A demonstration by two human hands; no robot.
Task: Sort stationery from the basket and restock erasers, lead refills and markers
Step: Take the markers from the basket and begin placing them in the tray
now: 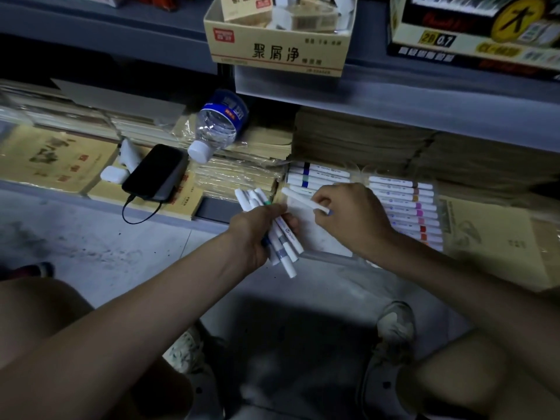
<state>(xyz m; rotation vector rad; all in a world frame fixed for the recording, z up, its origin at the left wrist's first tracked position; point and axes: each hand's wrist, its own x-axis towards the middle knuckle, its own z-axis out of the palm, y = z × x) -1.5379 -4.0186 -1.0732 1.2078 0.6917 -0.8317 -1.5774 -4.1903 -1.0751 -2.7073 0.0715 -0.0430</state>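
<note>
Grey metal shelving (394, 95) fills the wall in front of the crouching person, its bottom level packed with flat stacks of brown paper goods (363, 137). On the shelf above sits an open cardboard box (277, 53) printed 聚屑净, a red logo on its corner, with small wrapped blocks inside. To its right is a dark and yellow box (472, 40) marked "2B 0.7".

Down on the bottom level a clear plastic tray (315, 234) holds white markers. One row (406, 204) with pink, red and orange bands fills its right side, and a few blue- and green-banded ones (318, 175) lie at the far left. A water bottle (216, 125) with a blue label lies tilted on the paper to the left, beside a black phone (156, 172) with a cable plugged in and a small white case (111, 174).

The left hand (254, 231) is curled tight round a fanned bunch of markers (285, 247) just left of the tray. The right hand (351, 219) pinches a single white marker (300, 200) above the tray's bare patch. The print on the barrels is too small to read.
</note>
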